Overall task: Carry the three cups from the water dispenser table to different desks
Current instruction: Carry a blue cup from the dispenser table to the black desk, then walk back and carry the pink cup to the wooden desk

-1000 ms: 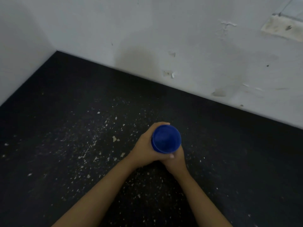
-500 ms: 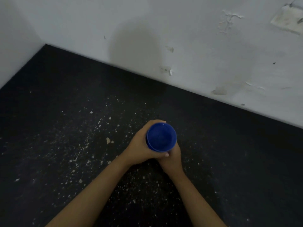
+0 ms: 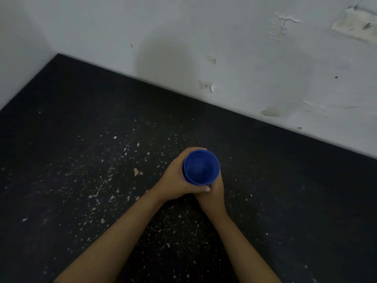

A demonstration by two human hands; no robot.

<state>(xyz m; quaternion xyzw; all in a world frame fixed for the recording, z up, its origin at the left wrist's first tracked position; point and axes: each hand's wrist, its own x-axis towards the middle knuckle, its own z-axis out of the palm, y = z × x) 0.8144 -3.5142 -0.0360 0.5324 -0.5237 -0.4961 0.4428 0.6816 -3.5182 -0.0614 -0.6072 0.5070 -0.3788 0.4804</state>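
Observation:
A blue cup [image 3: 201,167] stands upright with its mouth toward me, over a black desk top [image 3: 81,160] speckled with white flakes. My left hand [image 3: 177,178] wraps the cup's left side, thumb across the front. My right hand [image 3: 212,196] grips it from below and right, mostly hidden under the cup. I cannot tell whether the cup's base touches the desk. No other cups are in view.
A white wall [image 3: 244,58] with peeling paint runs along the desk's far edge, and a second wall [image 3: 18,58] meets it at the left corner. A stained patch [image 3: 355,27] sits high on the right.
The view has shifted slightly; the cup and both hands sit a little lower and to the left relative to the wall. The two-handed grip is unchanged.

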